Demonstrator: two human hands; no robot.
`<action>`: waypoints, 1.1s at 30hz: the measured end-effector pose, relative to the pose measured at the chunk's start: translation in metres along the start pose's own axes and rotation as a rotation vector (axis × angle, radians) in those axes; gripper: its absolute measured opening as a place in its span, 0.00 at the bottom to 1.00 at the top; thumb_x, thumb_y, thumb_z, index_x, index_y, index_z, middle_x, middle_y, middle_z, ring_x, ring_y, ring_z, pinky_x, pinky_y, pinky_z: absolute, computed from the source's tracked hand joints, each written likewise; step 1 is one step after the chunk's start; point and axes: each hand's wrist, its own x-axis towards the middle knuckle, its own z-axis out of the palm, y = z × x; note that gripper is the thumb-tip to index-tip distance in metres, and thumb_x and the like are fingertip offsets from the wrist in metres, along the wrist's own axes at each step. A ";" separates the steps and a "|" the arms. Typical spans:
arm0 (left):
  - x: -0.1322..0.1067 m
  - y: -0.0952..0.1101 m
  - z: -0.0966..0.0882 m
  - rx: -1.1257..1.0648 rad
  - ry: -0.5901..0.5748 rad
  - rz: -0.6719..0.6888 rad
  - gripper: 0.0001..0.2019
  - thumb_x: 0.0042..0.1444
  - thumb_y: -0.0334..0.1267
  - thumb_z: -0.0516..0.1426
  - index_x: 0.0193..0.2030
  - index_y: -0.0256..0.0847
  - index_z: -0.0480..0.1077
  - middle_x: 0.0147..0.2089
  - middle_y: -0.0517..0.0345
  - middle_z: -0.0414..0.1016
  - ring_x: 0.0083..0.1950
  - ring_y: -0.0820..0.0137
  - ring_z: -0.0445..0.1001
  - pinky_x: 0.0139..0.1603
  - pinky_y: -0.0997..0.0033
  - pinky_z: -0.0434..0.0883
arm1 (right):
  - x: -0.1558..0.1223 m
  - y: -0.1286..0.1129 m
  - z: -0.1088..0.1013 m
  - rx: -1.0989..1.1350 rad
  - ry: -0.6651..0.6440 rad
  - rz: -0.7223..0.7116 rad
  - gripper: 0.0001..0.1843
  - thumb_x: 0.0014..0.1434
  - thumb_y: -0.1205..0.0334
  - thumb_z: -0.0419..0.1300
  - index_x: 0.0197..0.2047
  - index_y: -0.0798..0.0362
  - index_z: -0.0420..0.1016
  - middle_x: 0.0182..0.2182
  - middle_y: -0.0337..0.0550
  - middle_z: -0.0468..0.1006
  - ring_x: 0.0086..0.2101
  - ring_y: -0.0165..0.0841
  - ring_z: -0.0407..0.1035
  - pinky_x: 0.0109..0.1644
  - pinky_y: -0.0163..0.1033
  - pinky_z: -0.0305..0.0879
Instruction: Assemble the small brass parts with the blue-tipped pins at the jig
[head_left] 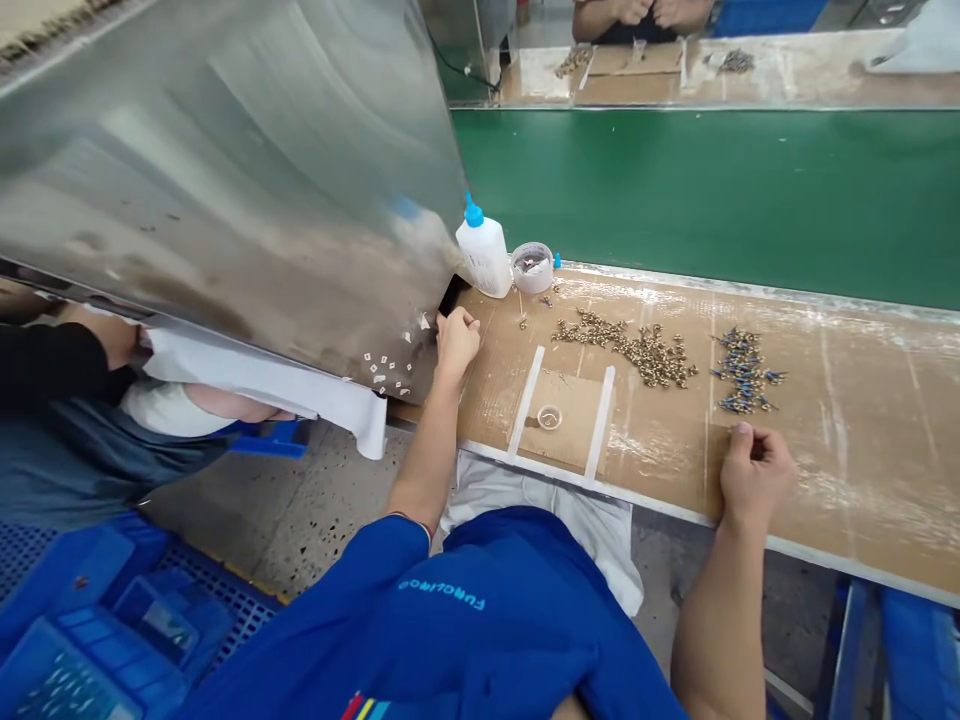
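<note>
At the metal panel's lower edge, my left hand (pixel 457 345) is closed, its curled fingers against the lower end of a black flat object (pixel 451 295). Whether they grip it, I cannot tell. My right hand (pixel 757 472) rests closed on the brown-covered bench (pixel 660 450); what its fingers hold, if anything, is hidden. Just beyond it lies a pile of small brass parts with blue pieces (pixel 744 375). Left of that are loose brass-coloured parts (pixel 649 352). Between my hands, a small clear cup (pixel 549 417) stands on a cardboard pad (pixel 574 390) between two white strips.
A white bottle with a blue nozzle (pixel 486 255) stands beside a tape roll (pixel 533 268) holding scraps. The large metal panel (pixel 300 200) blocks the left side. Behind the bench runs a green belt (pixel 712 200); a co-worker's hands (pixel 651 12) are beyond it. Another person (pixel 97 410) sits left.
</note>
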 end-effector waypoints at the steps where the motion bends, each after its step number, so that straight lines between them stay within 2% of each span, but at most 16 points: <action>1: 0.005 0.000 0.001 -0.007 -0.019 -0.023 0.09 0.64 0.31 0.58 0.34 0.42 0.63 0.57 0.42 0.73 0.65 0.54 0.71 0.70 0.48 0.67 | 0.000 -0.001 0.000 0.002 -0.002 0.005 0.35 0.54 0.21 0.50 0.25 0.47 0.68 0.21 0.44 0.72 0.23 0.38 0.66 0.31 0.43 0.60; 4: 0.015 0.004 0.008 -0.024 -0.027 -0.027 0.11 0.64 0.30 0.57 0.31 0.43 0.61 0.54 0.41 0.74 0.70 0.54 0.67 0.71 0.48 0.66 | 0.000 -0.003 -0.001 0.004 -0.002 0.006 0.35 0.54 0.22 0.50 0.25 0.47 0.68 0.21 0.44 0.72 0.23 0.38 0.66 0.31 0.44 0.61; 6: 0.016 0.010 0.013 -0.066 0.001 0.073 0.10 0.63 0.28 0.57 0.32 0.42 0.63 0.59 0.41 0.72 0.73 0.54 0.64 0.72 0.51 0.66 | 0.000 -0.004 0.000 -0.005 0.002 -0.002 0.34 0.54 0.23 0.50 0.25 0.48 0.68 0.20 0.44 0.72 0.23 0.37 0.65 0.31 0.44 0.61; 7: 0.015 0.013 0.016 -0.095 0.004 0.141 0.09 0.62 0.28 0.57 0.32 0.42 0.64 0.62 0.41 0.70 0.72 0.55 0.66 0.71 0.53 0.67 | -0.001 -0.003 0.000 -0.008 0.001 -0.005 0.34 0.55 0.23 0.51 0.25 0.48 0.68 0.20 0.44 0.72 0.23 0.37 0.65 0.32 0.44 0.61; 9: 0.011 0.021 0.022 -0.141 -0.027 0.280 0.06 0.62 0.28 0.58 0.34 0.40 0.68 0.63 0.43 0.70 0.63 0.59 0.74 0.65 0.58 0.72 | -0.001 -0.003 0.000 -0.009 0.002 -0.007 0.34 0.56 0.24 0.51 0.26 0.48 0.69 0.21 0.44 0.73 0.24 0.37 0.66 0.32 0.44 0.62; 12: 0.002 0.034 0.029 -0.191 -0.173 0.488 0.03 0.62 0.31 0.59 0.36 0.39 0.72 0.49 0.49 0.77 0.47 0.65 0.78 0.55 0.62 0.74 | -0.001 -0.002 0.001 0.002 -0.004 -0.003 0.34 0.56 0.24 0.51 0.26 0.49 0.70 0.22 0.46 0.74 0.24 0.38 0.67 0.33 0.44 0.63; 15: -0.003 0.045 0.041 -0.355 -0.461 0.644 0.03 0.62 0.34 0.60 0.36 0.38 0.74 0.36 0.56 0.79 0.38 0.69 0.76 0.46 0.67 0.74 | -0.001 0.000 0.002 0.024 0.006 -0.012 0.36 0.55 0.22 0.52 0.27 0.49 0.70 0.24 0.47 0.76 0.25 0.38 0.69 0.33 0.44 0.64; 17: -0.005 0.050 0.051 -0.525 -0.694 0.640 0.05 0.61 0.36 0.62 0.36 0.37 0.73 0.31 0.58 0.78 0.32 0.73 0.74 0.38 0.72 0.73 | -0.001 0.002 0.003 0.062 0.028 -0.025 0.37 0.55 0.20 0.52 0.27 0.49 0.69 0.25 0.47 0.77 0.26 0.38 0.70 0.34 0.44 0.65; 19: -0.006 0.052 0.061 -0.677 -0.900 0.578 0.10 0.59 0.40 0.65 0.36 0.35 0.72 0.29 0.58 0.77 0.27 0.76 0.73 0.33 0.75 0.71 | -0.002 0.004 0.004 0.107 0.044 -0.039 0.37 0.54 0.19 0.53 0.27 0.49 0.69 0.25 0.45 0.76 0.27 0.38 0.71 0.34 0.44 0.66; 22: -0.011 0.052 0.072 -0.809 -1.115 0.482 0.18 0.53 0.44 0.71 0.37 0.33 0.72 0.30 0.55 0.79 0.27 0.76 0.75 0.32 0.76 0.74 | -0.010 0.001 0.005 0.157 0.018 -0.036 0.37 0.54 0.20 0.55 0.27 0.49 0.70 0.25 0.44 0.77 0.28 0.38 0.72 0.35 0.44 0.67; 24: -0.014 0.051 0.075 -0.850 -1.177 0.428 0.20 0.49 0.44 0.73 0.37 0.33 0.72 0.31 0.54 0.80 0.28 0.77 0.77 0.33 0.76 0.75 | -0.020 -0.008 0.007 0.185 -0.028 -0.038 0.36 0.55 0.21 0.57 0.28 0.50 0.71 0.25 0.44 0.77 0.28 0.37 0.72 0.36 0.43 0.68; 27: -0.018 0.047 0.077 -0.878 -1.191 0.367 0.20 0.47 0.41 0.74 0.37 0.33 0.73 0.31 0.55 0.81 0.29 0.77 0.78 0.34 0.77 0.76 | -0.042 -0.031 0.014 0.263 -0.162 -0.066 0.33 0.59 0.26 0.59 0.29 0.50 0.74 0.26 0.44 0.79 0.29 0.37 0.74 0.35 0.43 0.70; 33: -0.017 0.045 0.077 -0.932 -1.201 0.348 0.21 0.45 0.43 0.75 0.37 0.33 0.73 0.32 0.53 0.81 0.30 0.77 0.77 0.34 0.77 0.75 | -0.082 -0.082 0.049 0.488 -0.677 -0.110 0.26 0.63 0.33 0.63 0.45 0.50 0.80 0.35 0.46 0.84 0.34 0.38 0.78 0.40 0.45 0.77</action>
